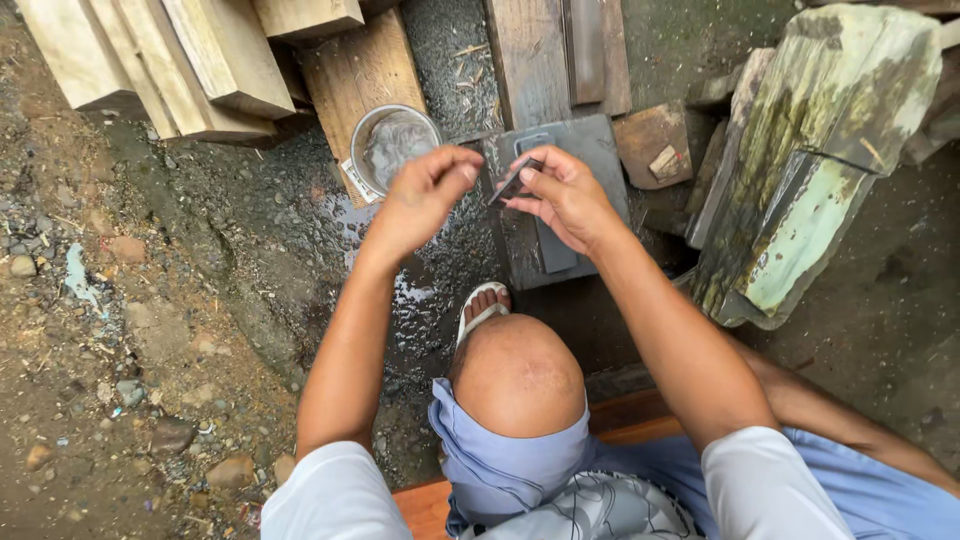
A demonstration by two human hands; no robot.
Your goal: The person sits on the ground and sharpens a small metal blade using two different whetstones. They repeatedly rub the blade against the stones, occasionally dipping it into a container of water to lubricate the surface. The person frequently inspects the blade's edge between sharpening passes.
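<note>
My right hand point(563, 195) holds a small dark flat blade point(512, 183) by its edges, raised above a dark grey sharpening stone point(585, 150) that lies on the wet ground. My left hand point(425, 195) hovers just left of the blade with fingers curled together, its fingertips close to the blade's tip; whether they touch it I cannot tell. A round metal bowl point(392, 145) with cloudy water stands just beyond my left hand. My bent knee point(518, 372) and a sandalled foot point(483, 305) are below the hands.
Pale wooden planks point(190, 55) are stacked at the upper left, darker boards point(555, 50) lie behind the stone, and a large greenish weathered block point(810, 160) leans at the right. Gravel, stones and puddles cover the ground at left. I sit on a reddish wooden bench point(620, 420).
</note>
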